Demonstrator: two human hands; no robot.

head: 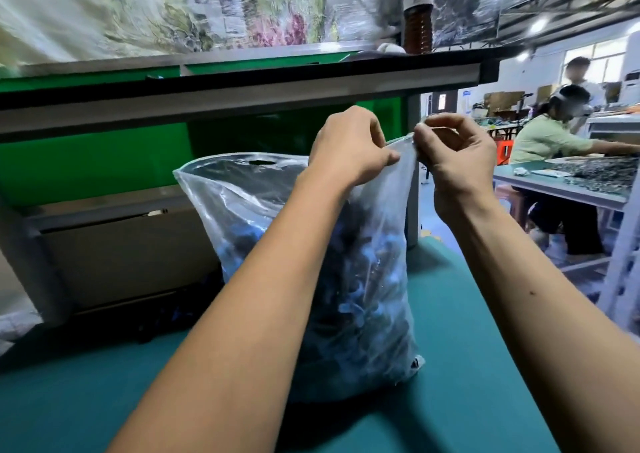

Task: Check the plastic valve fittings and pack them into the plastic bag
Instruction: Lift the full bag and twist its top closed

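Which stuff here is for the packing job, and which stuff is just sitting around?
For the job:
- plastic bag, standing on the teal table
- blue valve fittings inside it
- left hand and right hand, both pinching the bag's top edge

Just around:
- brown bottle on the shelf
- green panel
- seated person at another table

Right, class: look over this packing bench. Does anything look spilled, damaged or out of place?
Nothing stands out. The plastic bag stands upright on the green mat, full of blue valve fittings. The left hand and right hand pinch its top edge. No fittings lie loose on the mat.
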